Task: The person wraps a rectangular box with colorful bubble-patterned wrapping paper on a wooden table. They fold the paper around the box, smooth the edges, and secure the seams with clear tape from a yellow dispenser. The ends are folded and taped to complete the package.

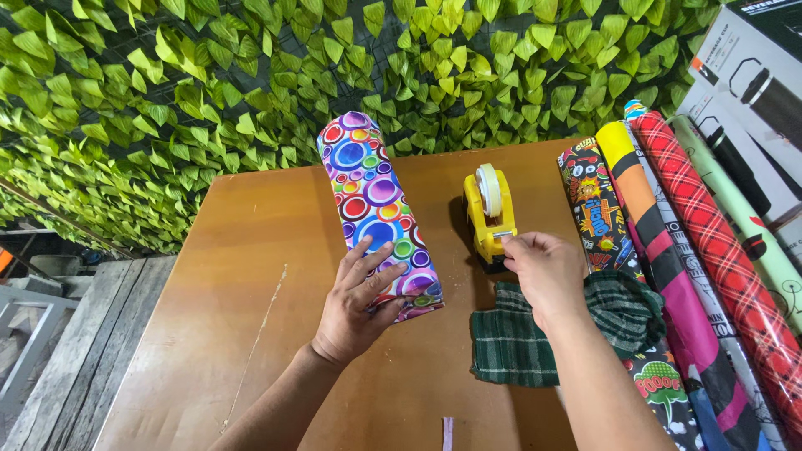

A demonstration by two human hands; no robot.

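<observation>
Two hands busy: keep your left hand (361, 294) spread flat on the circle-patterned wrapped box (378, 210) mid-table while your right hand (545, 266) pinches tape from the yellow plastic dispenser (489, 215), pulling straight.

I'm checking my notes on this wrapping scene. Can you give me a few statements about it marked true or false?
1. The left hand rests flat on the circle-patterned wrapped package. True.
2. The right hand holds scissors. False: its fingertips are at the yellow tape dispenser.
3. A green plaid cloth lies under the right forearm. True.
4. The rolls of wrapping paper lie on the table's left side. False: they lie along its right side.
</observation>
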